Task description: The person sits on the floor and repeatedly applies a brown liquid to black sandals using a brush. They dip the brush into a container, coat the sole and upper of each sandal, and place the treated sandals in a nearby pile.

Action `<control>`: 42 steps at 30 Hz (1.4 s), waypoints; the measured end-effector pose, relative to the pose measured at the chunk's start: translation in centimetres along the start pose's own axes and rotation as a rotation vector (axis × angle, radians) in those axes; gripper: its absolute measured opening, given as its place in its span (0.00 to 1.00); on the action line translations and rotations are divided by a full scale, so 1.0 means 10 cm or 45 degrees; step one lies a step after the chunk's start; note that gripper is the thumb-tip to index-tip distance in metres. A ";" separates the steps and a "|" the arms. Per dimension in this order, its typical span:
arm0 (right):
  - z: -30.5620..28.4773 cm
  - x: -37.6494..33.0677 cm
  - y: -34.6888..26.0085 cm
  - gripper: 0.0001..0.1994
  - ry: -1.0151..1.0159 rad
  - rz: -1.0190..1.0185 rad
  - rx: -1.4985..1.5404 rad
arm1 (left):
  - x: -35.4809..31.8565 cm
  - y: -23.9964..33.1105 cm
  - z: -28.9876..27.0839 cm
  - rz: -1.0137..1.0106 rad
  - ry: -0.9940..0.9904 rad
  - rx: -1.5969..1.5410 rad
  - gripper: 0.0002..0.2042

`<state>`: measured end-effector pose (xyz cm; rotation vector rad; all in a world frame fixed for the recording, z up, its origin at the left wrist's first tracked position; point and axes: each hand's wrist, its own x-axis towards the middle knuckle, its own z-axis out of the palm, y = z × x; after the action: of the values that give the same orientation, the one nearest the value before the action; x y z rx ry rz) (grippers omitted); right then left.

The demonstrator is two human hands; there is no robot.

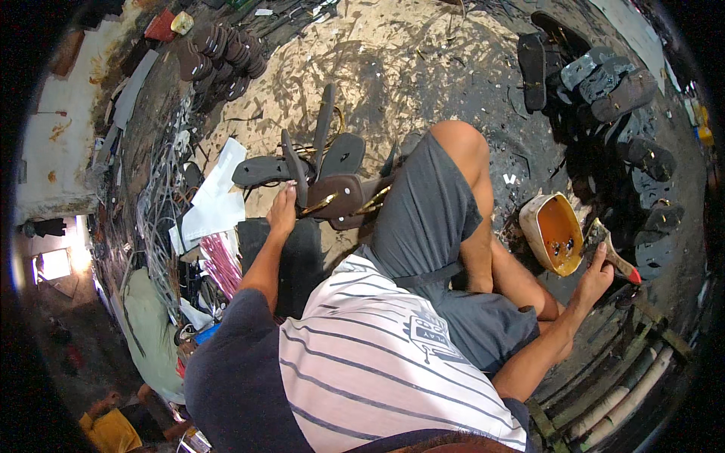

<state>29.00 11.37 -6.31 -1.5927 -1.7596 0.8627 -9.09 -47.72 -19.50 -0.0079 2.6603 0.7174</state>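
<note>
My left hand is closed on the lower end of a dark sandal sole, which stands up on edge among other sandals. Beside it lie a brown sandal with a gold strap and a black sole. Out to the right, my right hand grips a flat brush with a wooden, red-tipped handle. The brush's bristle end is close to the rim of a cut-open pale tub. Amber liquid, likely glue, sits in the tub with dark bits in it.
Stacked brown soles lie at the far left. Rows of dark soles cover the right side. White sheets and tangled strips lie to my left. A slatted wooden rack stands at lower right. Another person shows at lower left.
</note>
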 end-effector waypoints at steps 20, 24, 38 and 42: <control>-0.03 -0.07 0.22 0.23 0.061 -0.040 0.124 | 0.79 -0.17 -0.53 -0.516 0.139 -0.742 0.29; 0.01 -0.14 0.02 0.25 0.020 0.000 0.216 | 1.10 -0.38 -0.84 0.071 0.889 -0.072 0.21; 0.17 -0.18 0.17 0.19 -0.066 -0.078 -0.028 | -0.23 3.82 -0.41 1.652 0.358 -0.103 0.29; 0.30 -0.16 0.26 0.22 -0.057 -0.249 -0.229 | -0.53 3.63 -0.12 1.766 -0.204 0.202 0.38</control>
<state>28.36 9.71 -10.25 -1.4889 -2.0347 0.6671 -8.42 -17.28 0.93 1.9302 2.2164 0.7556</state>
